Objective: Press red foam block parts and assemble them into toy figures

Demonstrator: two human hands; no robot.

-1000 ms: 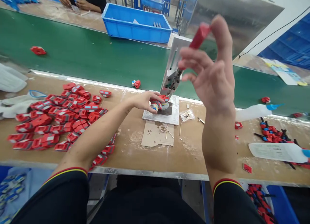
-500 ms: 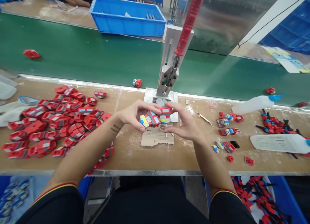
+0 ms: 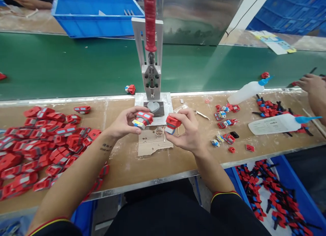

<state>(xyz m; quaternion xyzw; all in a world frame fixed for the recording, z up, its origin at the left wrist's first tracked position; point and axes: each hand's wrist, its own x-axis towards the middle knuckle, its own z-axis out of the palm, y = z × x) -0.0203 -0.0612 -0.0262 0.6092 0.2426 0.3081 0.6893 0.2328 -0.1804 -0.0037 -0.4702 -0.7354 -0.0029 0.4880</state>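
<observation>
My left hand [image 3: 127, 122] is closed round a red, grey and yellow plastic toy part [image 3: 143, 119], gripped at its left side. A second toy part [image 3: 172, 123], red above and white-blue below, is pinched between the thumb and fingers of my right hand [image 3: 187, 130]. The two parts are apart, held above the bench in front of the toggle press [image 3: 152, 72] with its red handle. Behind my hands, a grey heart-shaped pad [image 3: 154, 107] lies on the press base. A torn cardboard piece [image 3: 150, 146] lies under and between them.
A large pile of red toy parts [image 3: 51, 137] covers the bench's left. To the right are glue bottles [image 3: 275, 124], loose parts [image 3: 227, 123] and a bin of red-black pieces [image 3: 275, 191]. A green conveyor [image 3: 102, 66] runs behind; a co-worker's hand [image 3: 314, 84] is at far right.
My hands have separated, each with a toy part; before, the parts were close together. The view has turned right, and a co-worker's hand now shows at the right.
</observation>
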